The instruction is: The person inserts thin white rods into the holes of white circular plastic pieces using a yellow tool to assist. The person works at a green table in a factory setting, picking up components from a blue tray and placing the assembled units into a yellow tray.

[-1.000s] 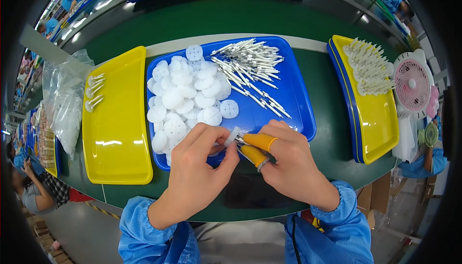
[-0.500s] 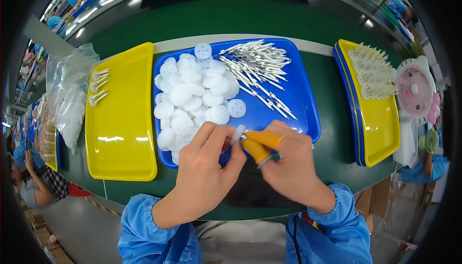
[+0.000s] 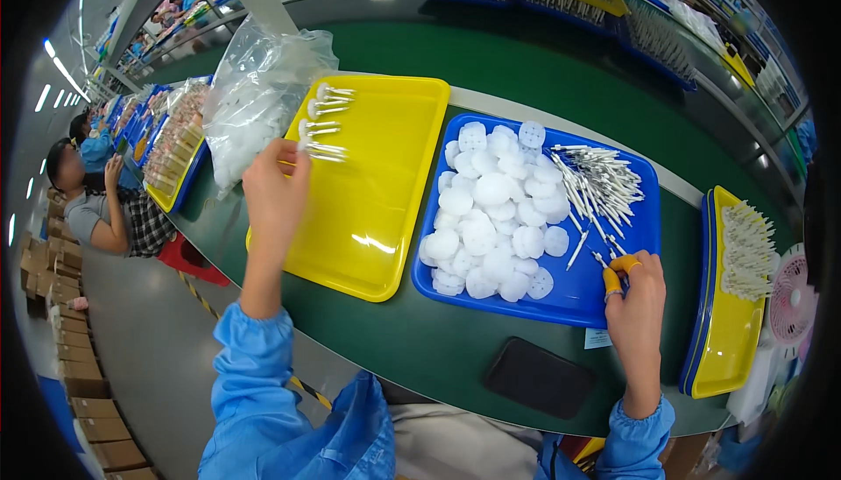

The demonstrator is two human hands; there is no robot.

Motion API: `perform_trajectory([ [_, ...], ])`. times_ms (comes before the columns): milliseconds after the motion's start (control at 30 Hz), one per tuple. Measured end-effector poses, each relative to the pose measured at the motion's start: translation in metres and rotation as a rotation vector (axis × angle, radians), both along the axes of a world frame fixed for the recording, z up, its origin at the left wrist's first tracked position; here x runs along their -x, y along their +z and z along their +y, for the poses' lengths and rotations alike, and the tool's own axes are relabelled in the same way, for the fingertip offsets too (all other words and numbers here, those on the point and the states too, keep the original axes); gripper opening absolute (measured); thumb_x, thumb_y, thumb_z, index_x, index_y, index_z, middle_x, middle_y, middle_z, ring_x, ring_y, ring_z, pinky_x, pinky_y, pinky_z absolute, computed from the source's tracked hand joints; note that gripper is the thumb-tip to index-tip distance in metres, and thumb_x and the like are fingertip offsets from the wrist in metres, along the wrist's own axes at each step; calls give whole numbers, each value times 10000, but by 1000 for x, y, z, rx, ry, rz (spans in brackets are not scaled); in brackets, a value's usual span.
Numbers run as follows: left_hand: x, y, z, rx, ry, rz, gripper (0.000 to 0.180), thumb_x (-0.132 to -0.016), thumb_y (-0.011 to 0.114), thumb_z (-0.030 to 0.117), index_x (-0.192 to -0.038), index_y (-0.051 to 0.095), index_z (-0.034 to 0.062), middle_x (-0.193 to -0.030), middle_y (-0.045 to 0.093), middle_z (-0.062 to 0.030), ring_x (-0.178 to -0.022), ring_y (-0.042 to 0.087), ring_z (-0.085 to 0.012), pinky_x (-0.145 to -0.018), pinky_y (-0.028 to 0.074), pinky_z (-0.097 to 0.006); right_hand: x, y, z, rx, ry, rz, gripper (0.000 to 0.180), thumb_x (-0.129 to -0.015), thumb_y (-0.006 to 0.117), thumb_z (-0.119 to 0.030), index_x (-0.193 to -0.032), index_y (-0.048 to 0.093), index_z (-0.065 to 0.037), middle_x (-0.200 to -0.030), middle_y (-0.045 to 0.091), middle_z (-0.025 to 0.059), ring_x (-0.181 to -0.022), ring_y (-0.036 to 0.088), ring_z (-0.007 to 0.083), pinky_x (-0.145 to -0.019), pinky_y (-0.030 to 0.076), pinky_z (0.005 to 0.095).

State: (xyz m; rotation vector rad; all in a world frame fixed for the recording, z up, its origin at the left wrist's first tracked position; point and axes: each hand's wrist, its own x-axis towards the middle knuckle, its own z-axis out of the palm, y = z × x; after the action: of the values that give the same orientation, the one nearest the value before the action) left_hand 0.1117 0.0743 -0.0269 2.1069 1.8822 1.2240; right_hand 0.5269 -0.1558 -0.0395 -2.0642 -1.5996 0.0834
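The left hand (image 3: 273, 184) sets a finished stick — fingers pinched on it — on the yellow tray (image 3: 385, 217) beside a few others; the right hand (image 3: 635, 300), fingers closed, pinches a white stick (image 3: 604, 261) in the blue tray (image 3: 578, 292), where many white discs (image 3: 491, 226) remain.

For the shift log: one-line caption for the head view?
Left hand sets an assembled piece on the yellow tray; right hand reaches a stick in the blue tray.

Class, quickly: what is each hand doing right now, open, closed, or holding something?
Left hand: fingers closed on an assembled white piece at the yellow tray.
Right hand: pinched on a thin white stick over the blue tray.
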Motion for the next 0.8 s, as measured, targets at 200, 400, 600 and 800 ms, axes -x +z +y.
perform_trajectory([
  [200,39,-26,54,74,50,112,218,-962,773,168,-999,765,-47,-900,793,-219,-793,781,-375,-767,607,-445,4,7,-4,31,-84,77,263,-777,717,155,-1031,727,88,-931,662,201,-825,624,365,-743,517,464],
  [400,39,-37,59,96,86,188,263,-966,791,208,-1069,739,-29,-952,783,-216,-879,761,-412,-804,593,-492,3,-4,-6,-82,-79,253,334,-835,725,145,-1164,761,104,-899,651,199,-724,624,313,-645,498,416],
  [600,-8,-3,12,-16,-9,163,301,-979,804,211,-1178,723,-1,-1014,739,-174,-868,727,-334,-782,580,-435,2,8,-8,-27,35,230,346,-870,693,137,-1210,752,118,-900,611,202,-711,612,339,-641,472,444],
  [800,-127,36,-70,44,-620,95,236,-948,836,163,-1108,761,6,-1027,733,-169,-881,713,-343,-779,583,-426,2,6,-10,-49,98,214,308,-900,718,58,-1202,769,89,-935,647,217,-868,648,412,-767,511,485],
])
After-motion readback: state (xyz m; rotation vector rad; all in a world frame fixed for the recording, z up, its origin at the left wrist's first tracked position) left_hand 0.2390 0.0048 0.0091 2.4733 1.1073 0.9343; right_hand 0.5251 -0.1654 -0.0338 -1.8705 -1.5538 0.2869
